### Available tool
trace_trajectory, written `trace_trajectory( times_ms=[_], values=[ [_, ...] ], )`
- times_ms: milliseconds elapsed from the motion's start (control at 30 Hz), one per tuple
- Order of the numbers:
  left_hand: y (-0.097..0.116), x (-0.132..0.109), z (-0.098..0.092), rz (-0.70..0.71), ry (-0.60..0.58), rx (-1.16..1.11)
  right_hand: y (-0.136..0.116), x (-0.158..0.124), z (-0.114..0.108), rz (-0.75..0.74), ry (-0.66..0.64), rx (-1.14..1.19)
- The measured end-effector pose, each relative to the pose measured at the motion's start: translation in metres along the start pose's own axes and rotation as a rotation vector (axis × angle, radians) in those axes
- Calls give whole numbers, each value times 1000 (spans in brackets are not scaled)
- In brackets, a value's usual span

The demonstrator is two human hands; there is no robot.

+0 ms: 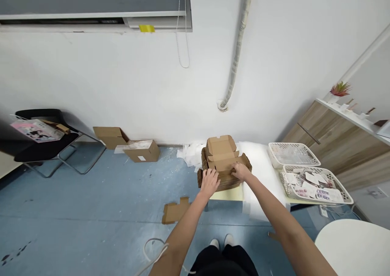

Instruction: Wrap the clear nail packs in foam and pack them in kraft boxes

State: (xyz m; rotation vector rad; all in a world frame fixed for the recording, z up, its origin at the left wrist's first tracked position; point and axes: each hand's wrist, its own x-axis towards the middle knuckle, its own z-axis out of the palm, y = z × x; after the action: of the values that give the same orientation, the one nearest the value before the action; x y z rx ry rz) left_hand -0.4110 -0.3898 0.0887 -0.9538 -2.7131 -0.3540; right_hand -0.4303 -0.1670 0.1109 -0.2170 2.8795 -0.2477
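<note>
Against a white painted wall (128, 85), a left hand (209, 183) is seen spread over the front of a stack of brown corrugated cardboard mailer boxes (222, 164); a right hand (241, 171) is laid with its fingers pressed together on a folded cardboard flap, no pinch being shown; the stack is set on a pale yellow table (227, 193), beside a white foam sheet (258, 174); two white plastic baskets (315, 184) are placed further right; a flat brown cardboard offcut (175, 211) is left on the blue floor (91, 186).
</note>
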Motion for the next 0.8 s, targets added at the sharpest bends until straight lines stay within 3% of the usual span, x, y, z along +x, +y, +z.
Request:
trace_trajectory(
  times_ms=[233, 400, 533, 633, 800],
  values=[
    [-3, 11, 5, -104, 49, 76, -1, 9, -15, -76, -88, -56],
    [-6, 13, 10, -165, 37, 67, -7, 5, -10, -289, -41, -230],
    [-10, 12, 8, -147, 54, -14, -12, -1, -8, -292, -48, -293],
    [-14, 18, -3, -62, 103, -124, -14, -7, -23, -262, 21, -292],
    [-11, 50, -41, 62, 228, -227, -10, -21, -73, -247, 217, -278]
  ],
)
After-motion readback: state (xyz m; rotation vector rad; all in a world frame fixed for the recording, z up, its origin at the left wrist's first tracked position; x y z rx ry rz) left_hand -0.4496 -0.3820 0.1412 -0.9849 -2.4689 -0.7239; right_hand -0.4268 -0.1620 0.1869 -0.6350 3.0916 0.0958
